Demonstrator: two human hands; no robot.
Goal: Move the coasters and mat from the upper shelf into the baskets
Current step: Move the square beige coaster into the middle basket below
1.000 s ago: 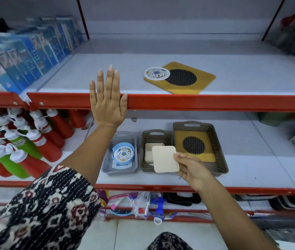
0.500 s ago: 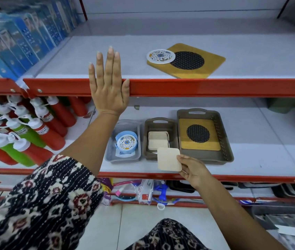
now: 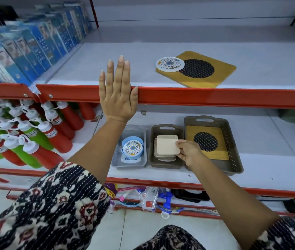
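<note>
Since a second ago, your right hand (image 3: 188, 152) is carrying the square coaster (image 3: 167, 146), pinched, over the middle basket (image 3: 166, 164), seemingly not released; left hand (image 3: 118, 94) flat-open; round coaster (image 3: 169, 64) and mat (image 3: 196, 69) are awaiting.

on upper shelf (image 3: 125, 65): round coaster (image 3: 169, 64) atop mat (image 3: 213, 76). below: three baskets (image 3: 166, 164) side by side, stacked coasters (image 3: 167, 147) in the middle one.

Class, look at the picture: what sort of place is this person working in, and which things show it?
Most likely a shop aisle: red-edged metal shelving, rows of identical blue boxes, and many matching red and green squeeze bottles stocked together like goods for sale.
</note>
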